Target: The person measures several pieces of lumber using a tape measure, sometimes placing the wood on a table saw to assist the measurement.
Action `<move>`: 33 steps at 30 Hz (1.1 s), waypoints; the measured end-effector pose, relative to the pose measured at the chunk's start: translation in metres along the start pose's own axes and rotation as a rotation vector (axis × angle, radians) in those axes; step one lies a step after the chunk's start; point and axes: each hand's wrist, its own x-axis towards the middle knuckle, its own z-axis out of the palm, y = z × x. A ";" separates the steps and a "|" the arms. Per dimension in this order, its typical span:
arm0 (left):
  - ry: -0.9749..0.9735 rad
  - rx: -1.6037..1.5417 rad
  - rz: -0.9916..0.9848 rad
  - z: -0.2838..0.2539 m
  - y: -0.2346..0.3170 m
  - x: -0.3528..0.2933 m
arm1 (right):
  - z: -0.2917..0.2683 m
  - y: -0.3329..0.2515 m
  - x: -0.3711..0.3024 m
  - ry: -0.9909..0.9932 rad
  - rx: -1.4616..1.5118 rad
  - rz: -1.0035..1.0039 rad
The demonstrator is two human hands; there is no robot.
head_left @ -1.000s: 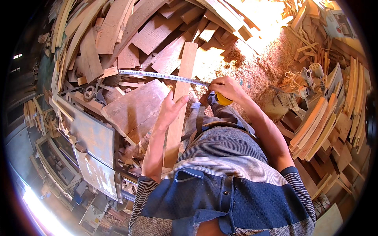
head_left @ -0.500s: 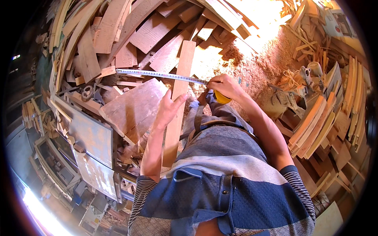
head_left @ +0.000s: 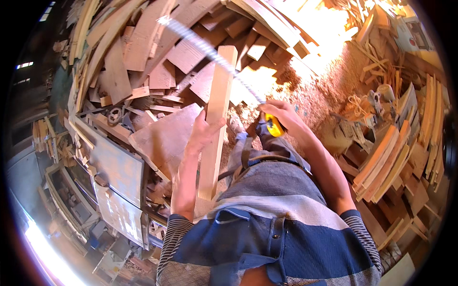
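My left hand is closed around the edge of a long, narrow wooden board, which lies lengthwise in front of me, slightly tilted. In my right hand is a yellow tape measure. Its pale metal blade, blurred by motion, stretches out to the upper left and passes over the board's upper part. The blade's far end hangs over the stacked planks.
Stacked planks and offcuts lie ahead and to the left. Sawdust and shavings cover the sunlit floor. A wide wooden panel and a metal-topped machine table stand at left. More boards are piled at right.
The tape blade's free end has swung up and away from me. My left hand has gone from open beside the board to gripping it, and the board has turned, showing its side edge.
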 end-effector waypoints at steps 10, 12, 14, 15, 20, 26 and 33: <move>0.034 -0.728 0.042 -0.068 0.054 0.080 | -0.003 0.035 -0.016 -0.076 0.300 0.076; 0.113 -0.827 0.153 -0.053 0.056 0.085 | -0.005 0.049 -0.015 -0.089 0.363 0.097; 0.123 -0.954 0.170 -0.042 0.057 0.084 | -0.006 0.054 -0.018 -0.106 0.411 0.107; 0.136 -1.016 0.167 -0.037 0.052 0.084 | -0.004 0.054 -0.022 -0.091 0.394 0.112; 0.168 -1.164 0.114 -0.019 0.034 0.084 | -0.006 0.054 -0.030 -0.255 0.360 0.148; 0.239 -1.222 0.004 0.000 0.033 0.079 | 0.008 0.047 -0.043 -0.309 0.398 0.155; 0.288 -1.180 -0.049 0.001 0.015 0.079 | 0.010 0.043 -0.038 -0.237 0.229 0.226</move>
